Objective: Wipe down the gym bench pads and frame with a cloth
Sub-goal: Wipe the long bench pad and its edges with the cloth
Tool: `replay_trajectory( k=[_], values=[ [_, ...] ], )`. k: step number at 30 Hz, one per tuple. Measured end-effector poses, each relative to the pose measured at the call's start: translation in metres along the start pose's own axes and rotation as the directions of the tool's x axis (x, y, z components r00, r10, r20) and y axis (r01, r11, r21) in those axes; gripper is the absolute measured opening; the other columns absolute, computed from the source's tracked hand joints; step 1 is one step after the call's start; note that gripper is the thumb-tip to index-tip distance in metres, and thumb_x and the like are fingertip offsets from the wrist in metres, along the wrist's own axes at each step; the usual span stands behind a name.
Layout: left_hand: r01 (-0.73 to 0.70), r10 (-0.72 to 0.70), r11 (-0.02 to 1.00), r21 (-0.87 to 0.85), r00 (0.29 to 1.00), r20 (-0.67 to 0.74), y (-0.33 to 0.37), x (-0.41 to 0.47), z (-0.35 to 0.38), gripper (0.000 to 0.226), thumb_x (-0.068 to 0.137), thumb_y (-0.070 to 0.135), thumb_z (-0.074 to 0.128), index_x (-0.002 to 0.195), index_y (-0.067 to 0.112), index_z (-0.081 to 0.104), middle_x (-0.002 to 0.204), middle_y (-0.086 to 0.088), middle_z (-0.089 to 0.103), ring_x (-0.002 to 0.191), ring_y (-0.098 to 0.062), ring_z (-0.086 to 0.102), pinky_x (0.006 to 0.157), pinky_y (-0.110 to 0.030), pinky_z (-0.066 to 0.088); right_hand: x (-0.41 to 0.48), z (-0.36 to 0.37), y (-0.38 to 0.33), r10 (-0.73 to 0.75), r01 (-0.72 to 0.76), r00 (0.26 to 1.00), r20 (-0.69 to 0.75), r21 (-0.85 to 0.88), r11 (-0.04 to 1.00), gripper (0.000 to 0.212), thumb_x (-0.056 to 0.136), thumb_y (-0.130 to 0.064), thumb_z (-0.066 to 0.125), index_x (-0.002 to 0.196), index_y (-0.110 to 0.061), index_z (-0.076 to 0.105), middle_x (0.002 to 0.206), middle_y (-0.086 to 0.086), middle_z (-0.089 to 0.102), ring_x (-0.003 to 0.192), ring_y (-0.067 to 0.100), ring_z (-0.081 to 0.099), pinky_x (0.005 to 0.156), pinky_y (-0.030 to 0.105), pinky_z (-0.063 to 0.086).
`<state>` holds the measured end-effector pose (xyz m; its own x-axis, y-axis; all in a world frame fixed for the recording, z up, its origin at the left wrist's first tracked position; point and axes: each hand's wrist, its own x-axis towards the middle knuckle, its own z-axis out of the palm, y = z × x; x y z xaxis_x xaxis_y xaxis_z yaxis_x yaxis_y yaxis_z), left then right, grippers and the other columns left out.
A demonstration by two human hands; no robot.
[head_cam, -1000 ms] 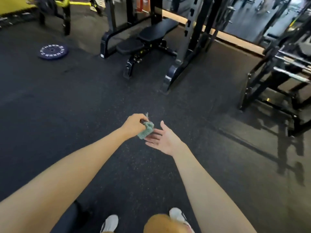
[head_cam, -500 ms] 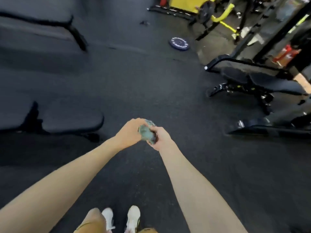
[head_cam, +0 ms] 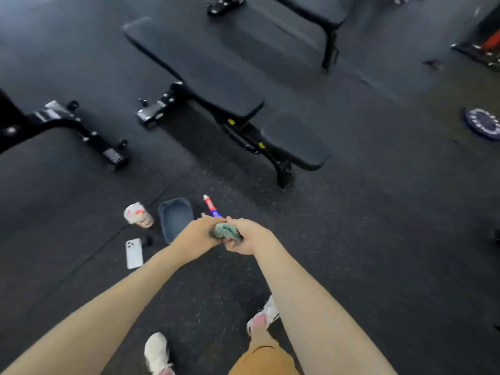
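Note:
A black adjustable gym bench point(head_cam: 216, 77) stands ahead of me, its long back pad running up-left and its short seat pad point(head_cam: 295, 142) nearest, on a black frame with yellow knobs. In front of my body both hands hold a bunched green cloth point(head_cam: 226, 230). My left hand point(head_cam: 198, 234) grips its left side and my right hand point(head_cam: 249, 236) grips its right side, fingers curled round it. The hands hover above the floor, well short of the bench.
On the rubber floor by my hands lie a blue tray point(head_cam: 176, 220), a cup point(head_cam: 138, 214), a white phone point(head_cam: 134, 253) and a red-and-blue tube point(head_cam: 211, 205). Another bench point(head_cam: 305, 12) stands behind, a frame foot point(head_cam: 81, 131) at left, a weight plate point(head_cam: 481, 124) at right.
My view has swung round from the rack bench to this bench and the floor items. My right hand, open a second ago, now grips the cloth together with the left.

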<state>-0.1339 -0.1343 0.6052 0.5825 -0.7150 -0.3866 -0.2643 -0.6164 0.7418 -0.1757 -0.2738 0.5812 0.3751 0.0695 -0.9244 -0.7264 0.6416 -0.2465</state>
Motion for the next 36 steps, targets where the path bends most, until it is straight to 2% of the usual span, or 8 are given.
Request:
replay_trajectory(
  k=[5,9,12,16,20,24,28,36],
  values=[
    [0.214,-0.213,0.973,-0.088,0.977,0.014,-0.124,-0.095,-0.023,0.027,0.083,0.014,0.071,0.109,0.018,0.069,0.100,0.005,0.069,0.094,-0.012,0.063,0.085,-0.032,0.049,0.050,0.106,0.100,0.128,-0.131,0.991,-0.029,-0.178,0.975,0.043,0.102,-0.045,0.036,0.090,-0.010,0.056,0.080,0.009,0.061,0.060,0.016,0.053,0.042,0.020,0.038],
    [0.398,-0.421,0.873,-0.282,0.907,-0.021,-0.183,-0.117,-0.030,0.016,0.083,0.003,0.062,0.082,0.018,0.065,0.077,0.002,0.066,0.076,-0.015,0.059,0.064,-0.023,0.045,0.065,0.141,0.137,0.182,-0.167,0.983,0.040,-0.250,0.954,0.059,0.097,-0.063,0.027,0.102,-0.017,0.063,0.090,0.007,0.069,0.077,0.019,0.067,0.067,0.029,0.045],
    [0.448,-0.512,0.749,-0.488,0.859,0.003,-0.211,-0.105,-0.025,0.021,0.093,0.009,0.054,0.110,0.014,0.065,0.099,-0.003,0.069,0.091,-0.016,0.062,0.078,-0.026,0.049,0.078,0.135,0.139,0.109,-0.109,0.994,-0.020,-0.394,0.913,0.053,0.091,-0.066,0.040,0.117,-0.023,0.059,0.119,0.005,0.053,0.123,0.023,0.048,0.098,0.039,0.043],
    [0.461,-0.531,0.557,-0.691,0.837,0.130,-0.230,-0.068,-0.015,0.030,0.099,0.010,0.046,0.124,0.020,0.058,0.114,-0.001,0.067,0.104,-0.016,0.063,0.094,-0.031,0.049,0.126,0.111,0.137,-0.049,0.057,0.998,0.030,-0.424,0.904,0.046,0.091,-0.031,0.065,0.134,-0.026,0.049,0.131,-0.010,0.045,0.124,0.010,0.037,0.116,0.044,0.024],
    [0.496,-0.570,0.473,-0.728,0.802,0.177,-0.256,-0.013,0.003,0.024,0.100,0.017,0.045,0.117,0.015,0.061,0.114,-0.005,0.068,0.105,-0.020,0.064,0.100,-0.040,0.047,0.182,0.100,0.119,-0.109,0.134,0.991,0.081,-0.437,0.889,0.041,0.088,-0.006,0.064,0.127,-0.016,0.058,0.127,0.003,0.063,0.120,0.019,0.056,0.110,0.040,0.038],
    [0.490,-0.599,0.413,-0.768,0.781,0.176,-0.300,0.052,0.029,0.023,0.101,0.022,0.045,0.117,0.016,0.060,0.114,-0.005,0.068,0.102,-0.019,0.064,0.085,-0.034,0.052,0.257,0.088,0.091,-0.158,0.124,0.987,0.000,-0.619,0.775,0.024,0.092,-0.004,0.059,0.116,-0.009,0.062,0.108,0.004,0.069,0.096,0.013,0.065,0.081,0.022,0.052],
    [0.538,-0.643,0.440,-0.719,0.747,0.166,-0.352,0.101,0.065,0.021,0.097,0.026,0.051,0.112,0.013,0.058,0.108,-0.004,0.066,0.090,-0.013,0.061,0.064,-0.022,0.045,0.349,0.064,0.091,-0.256,0.088,0.962,-0.090,-0.790,0.607,0.009,0.091,-0.012,0.062,0.099,-0.010,0.066,0.099,0.008,0.070,0.092,0.022,0.067,0.085,0.041,0.054],
    [0.638,-0.666,0.571,-0.517,0.728,0.164,-0.483,0.177,0.142,0.021,0.090,0.011,0.060,0.110,0.008,0.064,0.109,-0.008,0.068,0.102,-0.024,0.063,0.092,-0.038,0.049,0.504,0.028,0.112,-0.229,-0.039,0.956,-0.186,-0.849,0.527,0.025,0.086,-0.001,0.059,0.110,-0.009,0.064,0.105,0.007,0.068,0.096,0.023,0.064,0.085,0.039,0.054]
  ],
)
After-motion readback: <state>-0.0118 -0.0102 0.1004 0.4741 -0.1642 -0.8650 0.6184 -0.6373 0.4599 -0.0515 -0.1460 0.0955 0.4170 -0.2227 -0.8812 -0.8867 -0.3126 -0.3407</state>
